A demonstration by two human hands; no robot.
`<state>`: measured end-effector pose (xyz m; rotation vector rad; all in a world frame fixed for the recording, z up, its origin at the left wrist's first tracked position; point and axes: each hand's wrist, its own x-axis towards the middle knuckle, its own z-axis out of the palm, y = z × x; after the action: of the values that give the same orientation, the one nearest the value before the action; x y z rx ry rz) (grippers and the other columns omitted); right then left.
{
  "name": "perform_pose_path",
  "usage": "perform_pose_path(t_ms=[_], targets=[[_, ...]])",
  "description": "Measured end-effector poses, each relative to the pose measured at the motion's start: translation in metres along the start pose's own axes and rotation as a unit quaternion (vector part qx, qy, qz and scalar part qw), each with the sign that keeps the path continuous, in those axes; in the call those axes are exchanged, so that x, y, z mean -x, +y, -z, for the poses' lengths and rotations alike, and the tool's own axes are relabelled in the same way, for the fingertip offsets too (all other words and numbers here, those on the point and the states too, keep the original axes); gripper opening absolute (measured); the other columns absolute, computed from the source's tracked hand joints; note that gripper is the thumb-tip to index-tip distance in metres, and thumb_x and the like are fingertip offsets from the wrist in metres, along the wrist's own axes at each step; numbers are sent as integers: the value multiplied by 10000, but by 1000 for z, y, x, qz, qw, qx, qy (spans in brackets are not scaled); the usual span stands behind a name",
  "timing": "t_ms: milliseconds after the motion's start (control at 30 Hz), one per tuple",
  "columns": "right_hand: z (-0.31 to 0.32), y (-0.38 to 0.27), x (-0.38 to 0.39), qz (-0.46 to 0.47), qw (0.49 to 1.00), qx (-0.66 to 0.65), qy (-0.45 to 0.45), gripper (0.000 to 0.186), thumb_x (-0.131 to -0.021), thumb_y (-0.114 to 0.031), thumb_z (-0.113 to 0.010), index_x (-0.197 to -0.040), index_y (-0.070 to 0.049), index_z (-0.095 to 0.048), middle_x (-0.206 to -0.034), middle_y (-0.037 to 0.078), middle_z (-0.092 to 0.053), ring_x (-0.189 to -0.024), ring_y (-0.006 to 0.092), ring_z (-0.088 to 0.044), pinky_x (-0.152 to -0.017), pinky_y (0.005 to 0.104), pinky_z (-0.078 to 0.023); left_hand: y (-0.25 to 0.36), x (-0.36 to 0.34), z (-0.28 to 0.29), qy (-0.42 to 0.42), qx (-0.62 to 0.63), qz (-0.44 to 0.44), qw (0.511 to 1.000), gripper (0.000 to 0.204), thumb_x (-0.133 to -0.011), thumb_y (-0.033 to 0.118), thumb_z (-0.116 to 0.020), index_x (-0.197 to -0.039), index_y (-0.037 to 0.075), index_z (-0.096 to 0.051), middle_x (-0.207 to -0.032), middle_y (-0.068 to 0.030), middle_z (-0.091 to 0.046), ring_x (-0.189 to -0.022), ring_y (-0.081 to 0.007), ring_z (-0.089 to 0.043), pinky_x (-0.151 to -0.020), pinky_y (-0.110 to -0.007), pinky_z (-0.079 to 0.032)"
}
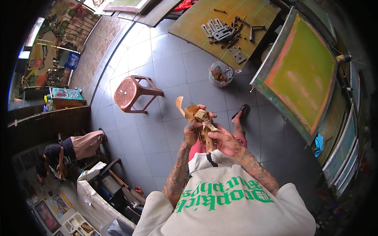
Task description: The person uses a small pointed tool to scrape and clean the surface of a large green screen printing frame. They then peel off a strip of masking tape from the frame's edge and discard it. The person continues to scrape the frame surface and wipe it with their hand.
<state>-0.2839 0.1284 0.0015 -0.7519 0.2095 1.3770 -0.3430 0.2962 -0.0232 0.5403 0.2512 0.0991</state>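
Both hands, left hand (pixel 191 131) and right hand (pixel 223 141), clutch a crumpled brown tape wad (pixel 200 117) just beyond the brown plastic stool (pixel 132 92); its sticky curling tail could snag fingers.

We are in what looks like a screen-printing workshop. Large framed printing screens (pixel 300 74) lean in a row at the right. A green cutting mat (pixel 197 23) on the far grey tiled floor (pixel 165 67) carries metal hinges and clamps (pixel 222 33). Cluttered work trays (pixel 78 224) sit near left.
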Motion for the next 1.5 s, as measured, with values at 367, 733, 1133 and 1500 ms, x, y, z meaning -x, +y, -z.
perform_pose_path(t_ms=[367,733,1133,1500], targets=[[56,7,-35,2,980,-197,24,312,-1010,-163,-594,-1302,-53,-586,-1068,127,-706,-927,263,-712,-742,381,-619,-31,-5,51,-3,-8,153,988,1085,-866,467,-792,-1648,197,-90,-1553,-151,-422,-1303,-268,-566,-1096,-434,-476],[228,-35,-165,105,939,-155,289,423,-978,-251,-633,-1300,12,-554,-1073,165,-670,-847,235,-674,-731,332,-586,-96,135,184,374,-214,225,874,812,-913,450,-775,-1566,165,-386,-1381,-105,-603,-1107,-174,-664,-885,-363,-564],[346,-47,-250,19,931,-120,343,769,-902,-428,-706,-1473,-43,-364,-1359,198,-447,-982,350,-635,-770,457,-604,-110,333,189,534,-349,328,697,452,-887,443,-803,-1129,83,-677,-997,4,-716,-831,-129,-652,-694,-321,-551],[261,95,-30,-52,900,355,248,340,-949,-212,-667,-1256,-71,-698,-1041,94,-731,-969,180,-684,-859,338,-552,-69,103,245,380,-384,178,822,456,-966,421,-713,-1279,98,-641,-1109,-34,-730,-868,-138,-670,-658,-284,-504]])
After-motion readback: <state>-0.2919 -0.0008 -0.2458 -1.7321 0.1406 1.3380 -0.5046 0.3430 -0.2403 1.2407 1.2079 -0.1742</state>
